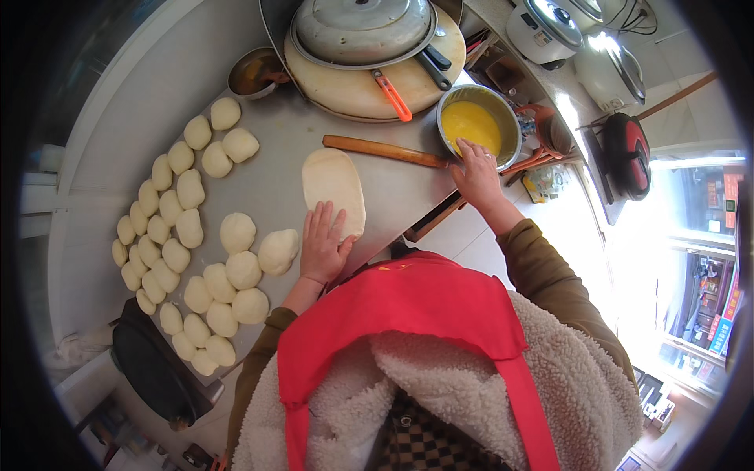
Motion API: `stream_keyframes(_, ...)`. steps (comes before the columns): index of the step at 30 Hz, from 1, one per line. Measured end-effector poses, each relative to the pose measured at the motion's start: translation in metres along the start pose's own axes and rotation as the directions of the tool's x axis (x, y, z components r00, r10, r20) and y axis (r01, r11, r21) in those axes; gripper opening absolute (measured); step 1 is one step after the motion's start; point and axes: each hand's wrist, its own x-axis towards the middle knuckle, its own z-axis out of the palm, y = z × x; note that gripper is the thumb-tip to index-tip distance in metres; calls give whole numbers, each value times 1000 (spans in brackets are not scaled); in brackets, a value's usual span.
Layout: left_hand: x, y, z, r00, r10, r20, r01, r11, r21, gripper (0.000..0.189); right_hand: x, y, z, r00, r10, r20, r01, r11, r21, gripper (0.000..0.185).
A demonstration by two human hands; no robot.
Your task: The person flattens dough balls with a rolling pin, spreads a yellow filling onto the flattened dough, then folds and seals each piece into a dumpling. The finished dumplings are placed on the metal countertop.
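A flattened oval of dough (333, 182) lies on the metal worktop (277, 176). My left hand (324, 244) rests on its near end, palm down with the thumb apart. My right hand (478, 176) reaches over the near rim of a metal bowl (511, 141) of yellow liquid (468, 120); its fingertips are at the liquid, and whether they touch it I cannot tell. A wooden rolling pin (386, 151) lies between the dough and the bowl, its right end near my right thumb. Many dough balls (237, 233) are grouped along the left side of the worktop.
Beyond the rolling pin, a large round board (330, 94) carries a lidded metal pan (362, 29) and an orange-handled tool (392, 94). A smaller metal bowl (254, 73) stands at the back left. Rice cookers (545, 32) line the right counter. A black pan-like appliance (150, 365) is at lower left.
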Motion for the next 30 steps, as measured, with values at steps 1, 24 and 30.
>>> stream_keyframes(1,-1,-1,1,1000,-13,26,12,1000,13,57,3,8,1,982,139,129,-130,989,-71,55)
stream_keyframes(24,0,-2,3,999,27,-39,-27,1000,8,54,38,32,5,949,42,312,-150,932,329,49)
stream_keyframes(30,-1,-2,2,998,26,-49,-26,1000,2,53,47,34,2,858,75,508,-275,902,332,48)
